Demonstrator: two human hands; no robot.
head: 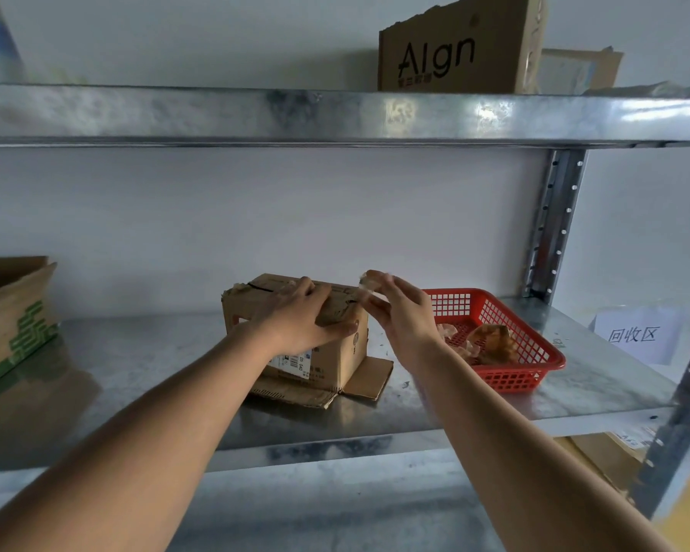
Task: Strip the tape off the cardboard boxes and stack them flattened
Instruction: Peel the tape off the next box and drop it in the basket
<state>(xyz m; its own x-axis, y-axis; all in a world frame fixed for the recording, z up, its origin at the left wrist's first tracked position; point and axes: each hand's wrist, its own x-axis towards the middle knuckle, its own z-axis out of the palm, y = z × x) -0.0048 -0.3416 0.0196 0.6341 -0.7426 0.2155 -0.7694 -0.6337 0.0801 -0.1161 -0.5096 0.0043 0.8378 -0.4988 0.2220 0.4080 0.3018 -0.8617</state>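
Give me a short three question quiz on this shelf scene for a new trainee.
1. True or false: the left hand grips the top of the small cardboard box.
2. What do the right hand's fingers pinch? A) tape strip B) scissors C) marker
3. What sits right of the box, holding crumpled tape?

Key: 1 true. 2 A. 3 the red basket.
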